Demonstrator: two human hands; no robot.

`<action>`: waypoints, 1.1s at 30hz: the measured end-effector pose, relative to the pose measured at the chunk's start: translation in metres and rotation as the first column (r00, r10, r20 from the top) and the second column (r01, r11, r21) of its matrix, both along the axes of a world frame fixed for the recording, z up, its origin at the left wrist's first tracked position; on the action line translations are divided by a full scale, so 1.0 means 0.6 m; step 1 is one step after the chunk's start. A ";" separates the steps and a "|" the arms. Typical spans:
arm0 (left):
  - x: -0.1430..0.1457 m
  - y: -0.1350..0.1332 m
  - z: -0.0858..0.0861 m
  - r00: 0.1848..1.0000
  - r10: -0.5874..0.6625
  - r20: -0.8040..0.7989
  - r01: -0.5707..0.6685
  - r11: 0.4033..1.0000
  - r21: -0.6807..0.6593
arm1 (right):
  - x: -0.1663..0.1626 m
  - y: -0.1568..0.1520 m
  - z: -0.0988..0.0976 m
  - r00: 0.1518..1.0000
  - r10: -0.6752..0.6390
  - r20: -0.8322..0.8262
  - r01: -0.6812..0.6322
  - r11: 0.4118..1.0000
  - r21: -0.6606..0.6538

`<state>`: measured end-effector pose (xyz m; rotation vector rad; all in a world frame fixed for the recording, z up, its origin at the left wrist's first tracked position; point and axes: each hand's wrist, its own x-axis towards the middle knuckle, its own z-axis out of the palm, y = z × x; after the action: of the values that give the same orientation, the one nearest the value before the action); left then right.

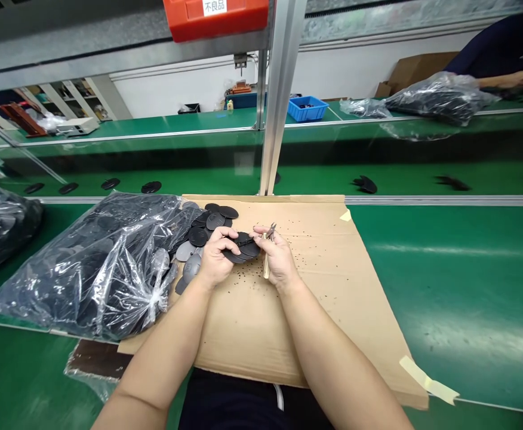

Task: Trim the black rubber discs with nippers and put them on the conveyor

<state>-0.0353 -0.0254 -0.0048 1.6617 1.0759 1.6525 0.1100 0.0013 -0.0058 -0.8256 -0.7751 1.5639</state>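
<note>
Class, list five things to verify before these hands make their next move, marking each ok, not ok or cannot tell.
1. The left hand grips the black disc: ok.
2. The right hand holds the cutters: ok.
3. Cutter tips meet the disc's edge: cannot tell.
4. The cardboard lies under both hands: ok.
5. The loose discs lie beside the left hand: ok.
</note>
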 end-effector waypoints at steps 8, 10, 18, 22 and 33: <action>-0.001 0.006 -0.010 0.999 0.048 0.020 -0.049 0.998 0.043 | 0.000 0.000 -0.001 0.998 0.010 -0.058 -0.011 1.000 -0.019; 0.005 0.006 -0.010 0.997 0.053 0.059 -0.053 0.999 0.001 | 0.000 0.003 -0.004 0.997 -0.018 -0.075 0.016 0.999 -0.037; -0.008 0.097 0.018 0.873 0.461 0.158 -0.384 0.850 -0.359 | 0.002 0.022 -0.017 0.959 -0.267 -0.096 0.255 0.959 -0.120; -0.067 0.205 0.059 0.782 0.544 -0.303 -0.607 0.776 -0.173 | 0.003 0.020 -0.017 0.957 -0.279 -0.078 0.267 0.955 -0.129; -0.008 0.448 0.029 0.660 0.231 -0.715 -0.592 0.746 -0.305 | -0.012 0.010 -0.040 0.936 -0.350 -0.045 0.350 0.937 0.002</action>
<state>-0.0403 0.2434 0.0125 1.6842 2.1939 0.8321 0.1030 0.0073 -0.0300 -0.8671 -0.5665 1.2539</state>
